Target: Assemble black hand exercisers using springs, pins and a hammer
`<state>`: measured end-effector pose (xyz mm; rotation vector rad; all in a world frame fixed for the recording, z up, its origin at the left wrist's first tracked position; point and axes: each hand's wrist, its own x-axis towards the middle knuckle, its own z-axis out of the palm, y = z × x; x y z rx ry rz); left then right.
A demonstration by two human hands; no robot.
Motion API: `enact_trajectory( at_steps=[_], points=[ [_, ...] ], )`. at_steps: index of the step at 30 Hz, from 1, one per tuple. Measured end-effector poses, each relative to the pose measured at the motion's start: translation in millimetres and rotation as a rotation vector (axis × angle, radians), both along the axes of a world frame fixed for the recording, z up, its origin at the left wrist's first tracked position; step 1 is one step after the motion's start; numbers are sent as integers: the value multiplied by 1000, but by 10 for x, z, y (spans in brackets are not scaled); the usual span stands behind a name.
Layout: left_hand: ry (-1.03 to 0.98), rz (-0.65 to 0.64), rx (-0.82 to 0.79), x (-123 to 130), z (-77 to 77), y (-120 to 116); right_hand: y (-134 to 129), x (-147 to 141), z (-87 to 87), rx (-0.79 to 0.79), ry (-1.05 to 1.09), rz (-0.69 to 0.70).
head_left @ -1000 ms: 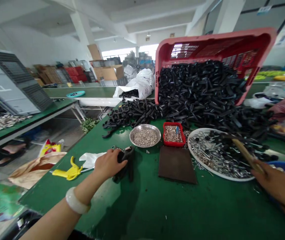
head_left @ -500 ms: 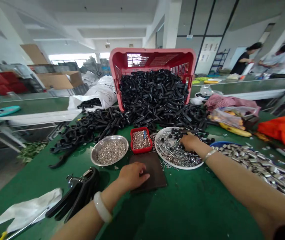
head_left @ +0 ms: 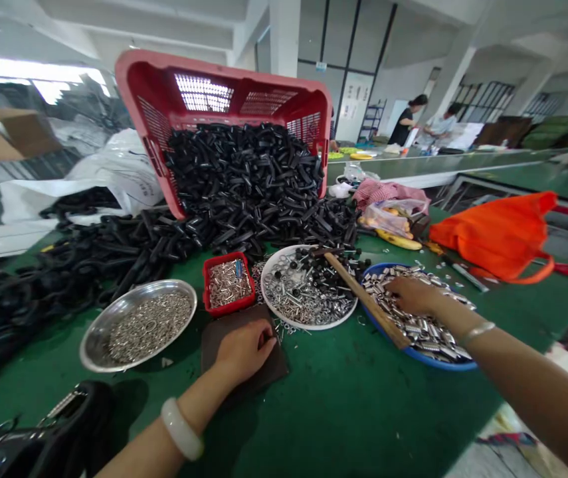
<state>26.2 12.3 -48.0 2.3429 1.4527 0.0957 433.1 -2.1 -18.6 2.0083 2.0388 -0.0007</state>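
My left hand (head_left: pixel 244 350) rests over a dark brown pad (head_left: pixel 214 338), its fingers curled in towards the thumb. Whatever it may hold is hidden. Off to the right, my right hand (head_left: pixel 410 295) reaches into a blue basin (head_left: pixel 430 362) full of shiny metal sleeve-like pieces (head_left: pixel 438 338). Its fingers bend down among them, and their tips do not show. A hammer (head_left: pixel 371 302) with a wooden handle lies across the white plate (head_left: pixel 308 325) and the basin rim. The plate holds bolts, rings and black-headed screws. Beside the pad is a red tray (head_left: pixel 228 307) of small metal pins.
A metal bowl (head_left: pixel 93 358) of tiny parts stands left. Behind, a tipped red crate (head_left: pixel 224 70) spills black handle-like parts (head_left: pixel 248 179). A black tool with a spring (head_left: pixel 64 425) lies front left. An orange bag (head_left: pixel 493 232) and bananas (head_left: pixel 398 239) are right. Two people work far back.
My right hand has moved from the white plate to the blue basin, uncovering the hammer. My left hand's fingers have curled in. The view has turned right.
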Motion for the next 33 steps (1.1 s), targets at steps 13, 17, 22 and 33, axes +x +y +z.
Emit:
enact_trajectory(
  at_steps=[13,17,22,33],
  points=[
    [-3,-104,69,264,143,162,-116,-23,28,261,326,-220],
    [1,-71,145,399,158,316,-327,-252,190,596,987,-341],
    [100,-23,220,590,99,544,-642,-1006,316,254,1632,-258],
    [170,73,272,558,140,1161,-321,-1662,-177,9,1780,-183]
  ],
)
